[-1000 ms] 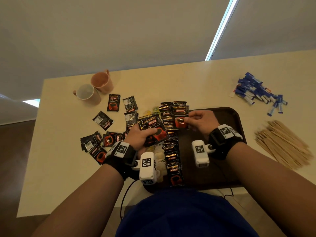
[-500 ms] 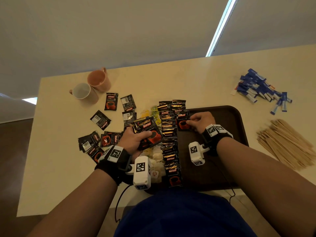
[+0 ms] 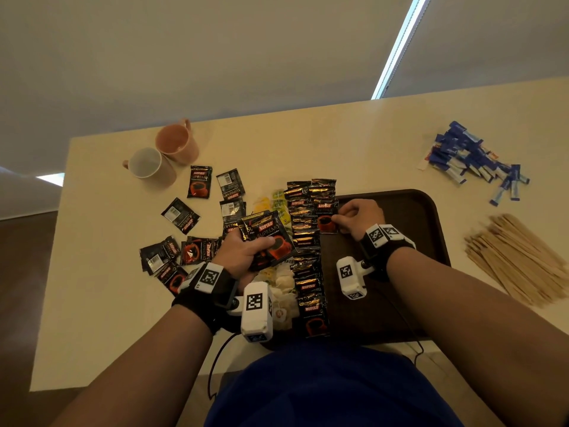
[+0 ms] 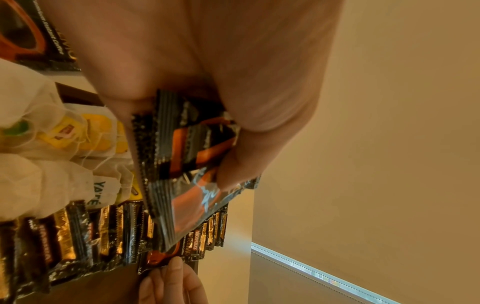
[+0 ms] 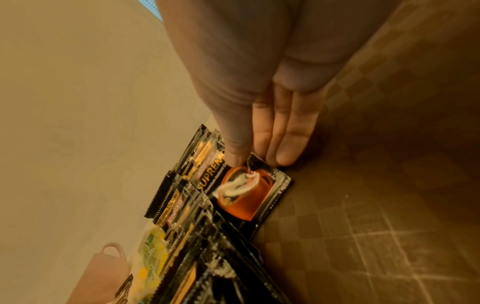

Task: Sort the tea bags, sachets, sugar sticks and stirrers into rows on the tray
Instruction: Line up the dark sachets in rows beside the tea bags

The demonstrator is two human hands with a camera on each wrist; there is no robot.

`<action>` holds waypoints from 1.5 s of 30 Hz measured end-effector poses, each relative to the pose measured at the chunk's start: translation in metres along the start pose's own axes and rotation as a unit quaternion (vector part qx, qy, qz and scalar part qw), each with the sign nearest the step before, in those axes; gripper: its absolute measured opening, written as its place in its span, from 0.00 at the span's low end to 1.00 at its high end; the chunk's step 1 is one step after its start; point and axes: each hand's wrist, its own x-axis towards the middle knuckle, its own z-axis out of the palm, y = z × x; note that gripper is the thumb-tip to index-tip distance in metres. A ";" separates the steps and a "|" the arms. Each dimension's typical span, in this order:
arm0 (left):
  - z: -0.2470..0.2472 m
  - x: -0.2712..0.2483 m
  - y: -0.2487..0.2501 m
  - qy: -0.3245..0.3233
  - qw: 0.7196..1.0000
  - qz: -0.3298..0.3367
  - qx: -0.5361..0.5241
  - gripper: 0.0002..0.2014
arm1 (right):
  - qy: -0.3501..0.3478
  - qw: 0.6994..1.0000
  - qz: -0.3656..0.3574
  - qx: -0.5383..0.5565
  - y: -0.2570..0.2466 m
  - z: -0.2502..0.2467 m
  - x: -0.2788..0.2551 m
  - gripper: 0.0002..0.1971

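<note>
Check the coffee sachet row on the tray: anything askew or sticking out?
Yes. The coffee sachet row runs past the tray's far rim, its farthest sachets lying on the table. The sachet the right hand pinches sits right of the row, out of line.

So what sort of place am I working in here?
Likely an office pantry or break room: a plain table with two mugs, a serving tray, instant coffee sachets, sugar sticks and wooden stirrers.
</note>
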 end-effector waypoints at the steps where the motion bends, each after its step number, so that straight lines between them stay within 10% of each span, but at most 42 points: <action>1: 0.000 0.000 0.000 0.001 1.000 0.002 0.004 0.19 | 0.005 1.000 -0.001 0.001 0.001 -0.001 -0.001 0.07; 9: 0.007 -0.004 0.003 0.015 1.000 0.017 0.015 0.36 | 0.058 0.994 -0.089 -0.008 -0.009 -0.012 -0.016 0.04; 11: 0.010 -0.004 0.004 0.014 0.999 0.017 0.030 0.47 | 0.005 0.992 -0.125 0.029 -0.026 -0.012 -0.029 0.06; 17: 0.017 -0.008 0.007 0.002 1.000 0.030 0.003 0.35 | -0.188 0.961 -0.192 0.066 -0.059 -0.003 -0.067 0.08; 22: 0.011 -0.008 0.005 0.023 0.998 0.033 0.045 0.41 | 0.013 0.991 -0.082 -0.103 -0.024 -0.009 -0.037 0.11; 26: 0.008 -0.011 0.002 0.038 0.996 0.034 0.074 0.61 | -0.022 0.975 -0.005 -0.222 -0.001 -0.003 -0.024 0.28; 31: 0.009 -0.011 0.002 0.034 0.998 0.026 0.050 0.41 | -0.022 0.977 0.008 -0.214 0.000 0.012 -0.020 0.16; 45: 0.007 -0.008 0.003 0.035 0.999 0.027 0.026 0.34 | 0.021 0.984 0.000 -0.175 -0.005 0.017 -0.003 0.13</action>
